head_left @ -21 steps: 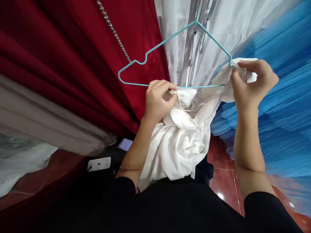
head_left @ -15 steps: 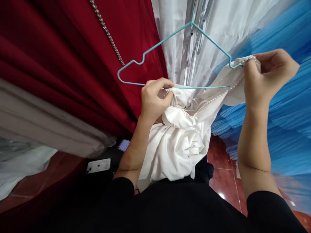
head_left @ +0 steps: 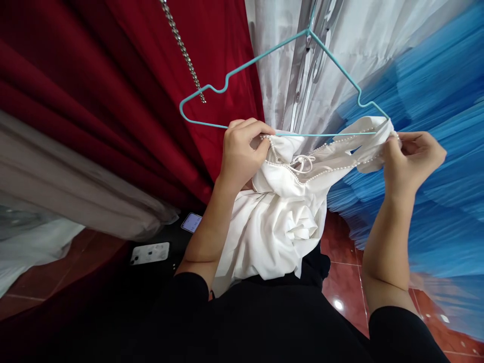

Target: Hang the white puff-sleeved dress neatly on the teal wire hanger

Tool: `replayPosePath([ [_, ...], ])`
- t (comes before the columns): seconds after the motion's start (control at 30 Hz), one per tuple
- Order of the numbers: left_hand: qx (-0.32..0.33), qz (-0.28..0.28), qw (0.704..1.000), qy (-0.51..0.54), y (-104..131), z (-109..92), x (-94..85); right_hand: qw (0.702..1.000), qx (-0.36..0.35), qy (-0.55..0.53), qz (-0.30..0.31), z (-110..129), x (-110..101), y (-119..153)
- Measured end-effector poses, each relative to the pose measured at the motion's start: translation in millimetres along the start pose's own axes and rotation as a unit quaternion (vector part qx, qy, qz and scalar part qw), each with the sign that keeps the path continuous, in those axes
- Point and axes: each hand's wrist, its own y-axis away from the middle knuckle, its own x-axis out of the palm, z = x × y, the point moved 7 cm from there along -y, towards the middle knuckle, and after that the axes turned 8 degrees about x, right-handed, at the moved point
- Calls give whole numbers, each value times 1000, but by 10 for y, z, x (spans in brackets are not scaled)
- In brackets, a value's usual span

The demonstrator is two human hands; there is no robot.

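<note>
White dress, both hands pinching it, red drape behind hanger, blue tulle beyond

Bright glare spots the glossy red floor; the black shirt sinks into shadow. Blue tulle looks stretched and soft toward the right edge.

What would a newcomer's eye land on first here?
The white dress, bunched mid-picture, its pearled edges pinched by the left grip and right grip. Over its top is the turquoise hanger, its right end at the dress. Red cloth hangs upper left, blue cloth right.
</note>
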Motion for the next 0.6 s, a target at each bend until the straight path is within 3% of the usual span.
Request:
replayPosePath([
  [0.17, -4, -3, 999, 36, 9, -64, 51, 990, 3, 125, -63, -289, -99, -246],
  [0.23, -6, 1, 1000, 29, 13, -52, 83, 989, -50, 114, -79, -258, -128, -185],
  [0.3, -7, 2, 1000, 28, 16, -31, 114, 983, -159, 51, -70, -60, -140, -11],
  [0.37, -7, -2, 999, 33, 20, -17, 138, 959, -281, -10, -29, 243, -108, 237],
  [0.43, -7, -6, 999, 40, 24, -15, 158, 932, -360, -24, 41, 541, 23, 470],
  [0.53, -7, -8, 999, 54, 26, -24, 179, 899, -407, -20, 158, 845, 373, 729],
  [0.6, -2, -10, 999, 52, 20, -29, 182, 886, -401, -18, 231, 912, 646, 850],
])
